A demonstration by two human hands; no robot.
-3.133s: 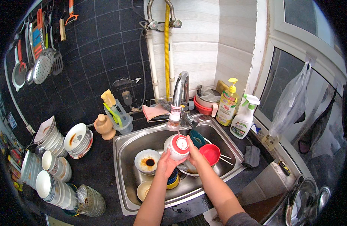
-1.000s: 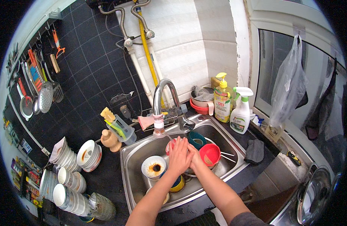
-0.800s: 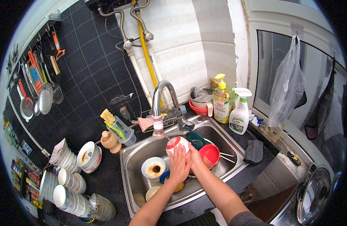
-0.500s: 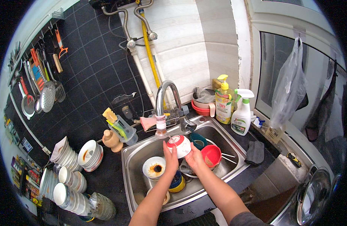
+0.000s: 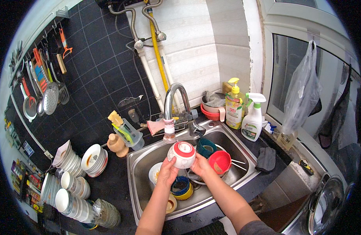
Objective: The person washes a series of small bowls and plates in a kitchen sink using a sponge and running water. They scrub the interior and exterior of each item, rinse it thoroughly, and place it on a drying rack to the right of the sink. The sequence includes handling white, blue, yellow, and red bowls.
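Note:
Below the faucet (image 5: 173,117), a white bowl with a red ring on its underside (image 5: 182,155) is held bottom-up between both my hands. My left hand (image 5: 167,172) grips its left side, and my right hand (image 5: 200,166) is closed on its right side. Beneath it in the steel sink (image 5: 138,184) are a partly covered white bowl (image 5: 153,172) and a yellow-and-blue cup (image 5: 182,188). To the right of my right hand lie a red bowl (image 5: 220,162), a dark green cup (image 5: 206,147) and a pair of white sticks.
Stacks of dishes (image 5: 95,159) and bowls (image 5: 72,203) stand on the dark counter to the left, near a wooden pestle-like piece (image 5: 117,145). Behind the sink's right side are a yellow pump bottle (image 5: 234,107) and a white spray bottle (image 5: 251,123). A grey cloth (image 5: 265,159) lies right of the sink.
My hands have turned the bowl so its red-ringed underside faces up more, and moved it slightly left and down. It now covers more of the white bowl in the sink.

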